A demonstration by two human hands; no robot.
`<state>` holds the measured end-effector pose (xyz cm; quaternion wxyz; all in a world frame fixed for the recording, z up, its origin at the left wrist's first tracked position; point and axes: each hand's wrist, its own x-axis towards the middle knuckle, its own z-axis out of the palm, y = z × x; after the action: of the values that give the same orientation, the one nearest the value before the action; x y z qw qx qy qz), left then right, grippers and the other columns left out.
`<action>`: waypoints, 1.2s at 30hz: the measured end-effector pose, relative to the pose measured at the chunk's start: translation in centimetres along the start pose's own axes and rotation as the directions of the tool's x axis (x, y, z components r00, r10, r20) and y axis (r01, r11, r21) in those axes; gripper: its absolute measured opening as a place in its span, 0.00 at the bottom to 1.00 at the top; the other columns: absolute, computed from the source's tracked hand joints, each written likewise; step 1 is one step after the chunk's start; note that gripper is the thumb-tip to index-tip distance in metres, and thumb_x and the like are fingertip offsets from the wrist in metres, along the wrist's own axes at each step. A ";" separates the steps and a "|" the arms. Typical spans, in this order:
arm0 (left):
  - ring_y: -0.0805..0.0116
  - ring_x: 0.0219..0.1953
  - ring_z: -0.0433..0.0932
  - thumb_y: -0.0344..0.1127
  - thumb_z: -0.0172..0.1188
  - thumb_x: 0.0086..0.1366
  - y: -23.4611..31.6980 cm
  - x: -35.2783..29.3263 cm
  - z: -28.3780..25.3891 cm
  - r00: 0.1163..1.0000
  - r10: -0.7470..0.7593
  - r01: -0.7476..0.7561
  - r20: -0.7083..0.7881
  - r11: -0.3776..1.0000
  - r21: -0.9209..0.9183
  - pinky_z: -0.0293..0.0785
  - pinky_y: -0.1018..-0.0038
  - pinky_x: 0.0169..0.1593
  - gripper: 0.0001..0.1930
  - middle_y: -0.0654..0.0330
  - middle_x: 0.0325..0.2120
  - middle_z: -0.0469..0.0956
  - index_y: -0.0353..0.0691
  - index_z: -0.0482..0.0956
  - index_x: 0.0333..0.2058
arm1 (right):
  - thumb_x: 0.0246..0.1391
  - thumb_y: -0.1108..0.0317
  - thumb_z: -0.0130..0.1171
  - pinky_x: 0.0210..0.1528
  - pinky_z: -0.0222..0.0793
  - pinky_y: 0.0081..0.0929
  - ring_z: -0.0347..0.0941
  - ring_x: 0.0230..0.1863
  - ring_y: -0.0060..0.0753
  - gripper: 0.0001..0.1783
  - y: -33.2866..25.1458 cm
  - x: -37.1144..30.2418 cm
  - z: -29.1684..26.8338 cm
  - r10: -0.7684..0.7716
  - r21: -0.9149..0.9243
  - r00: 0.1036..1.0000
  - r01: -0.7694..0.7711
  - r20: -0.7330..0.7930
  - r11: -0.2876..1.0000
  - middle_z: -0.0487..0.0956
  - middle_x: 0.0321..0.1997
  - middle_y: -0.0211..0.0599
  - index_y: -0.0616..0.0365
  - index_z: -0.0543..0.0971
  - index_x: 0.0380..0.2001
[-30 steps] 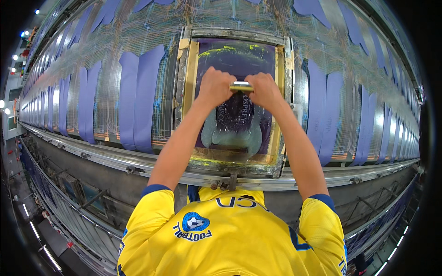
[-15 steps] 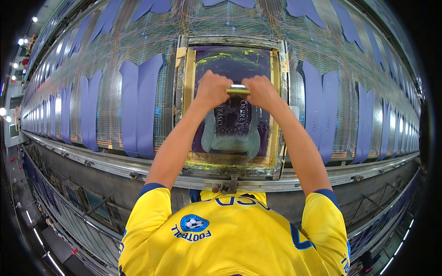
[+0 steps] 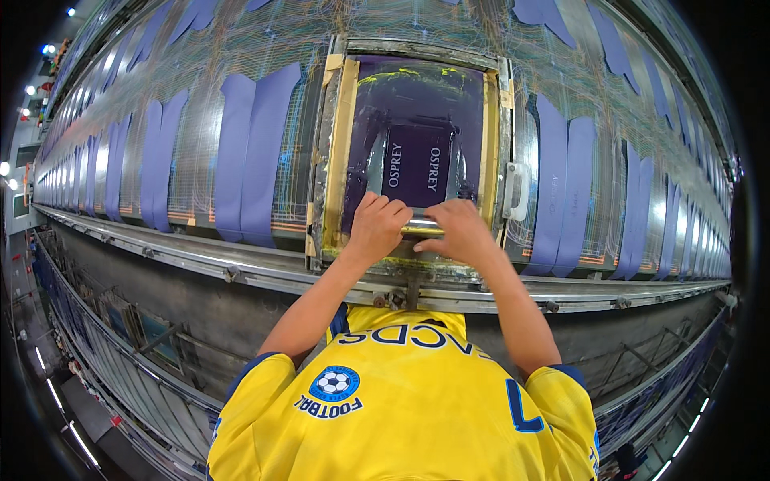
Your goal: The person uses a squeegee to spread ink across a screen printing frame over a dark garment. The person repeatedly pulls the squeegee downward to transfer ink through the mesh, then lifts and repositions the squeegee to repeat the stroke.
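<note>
A squeegee handle (image 3: pixel 422 229) is being gripped by the left hand (image 3: pixel 377 227) and the right hand (image 3: pixel 459 232), fingers curled tight around it. It is being pressed at the near edge of the purple printing screen (image 3: pixel 417 152), framed in wood on the long table (image 3: pixel 200 144) lined with blue fabric pieces (image 3: pixel 257 144).

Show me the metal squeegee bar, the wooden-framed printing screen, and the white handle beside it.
Metal squeegee bar (image 3: pixel 422 229), head view, bare middle between the hands.
Wooden-framed printing screen (image 3: pixel 346 152), head view, left frame edge.
White handle (image 3: pixel 515 191), head view, its centre.
</note>
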<state>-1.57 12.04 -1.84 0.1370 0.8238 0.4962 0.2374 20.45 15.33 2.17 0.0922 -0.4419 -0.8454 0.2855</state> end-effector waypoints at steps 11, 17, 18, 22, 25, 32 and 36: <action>0.66 0.40 0.77 0.25 0.67 0.39 -0.1 -1.0 0.4 0.999 0.025 -0.024 -0.023 0.999 0.043 0.66 0.67 0.47 0.17 0.69 0.34 0.81 0.46 0.82 0.32 | 0.67 0.52 0.57 0.41 0.72 0.48 0.80 0.39 0.55 0.19 16.5 -0.7 -0.4 0.670 0.300 0.572 -0.611 -0.474 0.733 0.83 0.36 0.50 0.61 0.78 0.39; 0.67 0.41 0.77 0.23 0.65 0.41 1.4 0.2 1.5 0.999 0.027 -0.026 -0.020 0.998 0.054 0.66 0.67 0.48 0.16 0.69 0.35 0.82 0.47 0.83 0.33 | 0.67 0.52 0.58 0.37 0.71 0.37 0.78 0.32 0.37 0.19 15.4 -2.5 -2.4 0.712 0.421 0.500 -0.579 -0.494 0.698 0.84 0.33 0.44 0.60 0.79 0.38; 0.67 0.41 0.77 0.23 0.65 0.41 2.3 0.6 2.3 0.999 0.040 -0.038 -0.031 0.998 0.050 0.66 0.67 0.49 0.17 0.69 0.35 0.82 0.47 0.83 0.33 | 0.67 0.52 0.58 0.37 0.71 0.36 0.77 0.31 0.35 0.19 16.0 -3.0 -2.5 0.688 0.422 0.493 -0.550 -0.532 0.720 0.84 0.32 0.44 0.59 0.79 0.38; 0.67 0.41 0.79 0.26 0.66 0.43 1.8 3.2 -5.9 1.000 0.019 -0.020 -0.007 1.000 -0.024 0.66 0.65 0.48 0.16 0.68 0.35 0.83 0.49 0.85 0.34 | 0.66 0.56 0.59 0.39 0.73 0.39 0.80 0.34 0.39 0.14 9.0 -1.9 -8.5 0.591 0.366 0.474 -0.486 -0.652 0.794 0.83 0.33 0.42 0.56 0.80 0.38; 0.66 0.38 0.79 0.30 0.70 0.45 3.1 3.0 -5.5 0.999 -0.038 0.038 -0.004 0.999 -0.016 0.66 0.63 0.47 0.12 0.68 0.31 0.83 0.49 0.86 0.32 | 0.62 0.61 0.61 0.37 0.73 0.43 0.81 0.33 0.51 0.10 9.5 -2.0 -8.2 0.549 0.359 0.512 -0.426 -0.661 0.830 0.83 0.32 0.45 0.55 0.79 0.35; 0.62 0.36 0.81 0.29 0.74 0.43 2.5 -1.3 -2.3 0.997 -0.070 0.071 -0.021 0.995 0.069 0.69 0.64 0.42 0.11 0.64 0.30 0.85 0.46 0.85 0.29 | 0.62 0.64 0.62 0.32 0.72 0.44 0.80 0.29 0.55 0.11 12.0 -1.0 -1.9 0.622 0.561 0.531 -0.297 -0.575 0.773 0.81 0.25 0.51 0.60 0.75 0.33; 0.63 0.34 0.81 0.30 0.75 0.39 5.3 -4.5 0.6 0.997 -0.052 0.050 0.053 0.998 0.040 0.68 0.64 0.41 0.14 0.65 0.30 0.85 0.46 0.85 0.29 | 0.62 0.64 0.62 0.32 0.72 0.44 0.82 0.30 0.54 0.11 15.7 -2.5 -0.7 0.590 0.525 0.555 -0.294 -0.587 0.799 0.82 0.27 0.52 0.59 0.74 0.33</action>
<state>0.99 5.58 -1.05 0.1404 0.8194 0.5178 0.2021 33.12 20.63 -5.86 0.4238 -0.6933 -0.5253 0.2524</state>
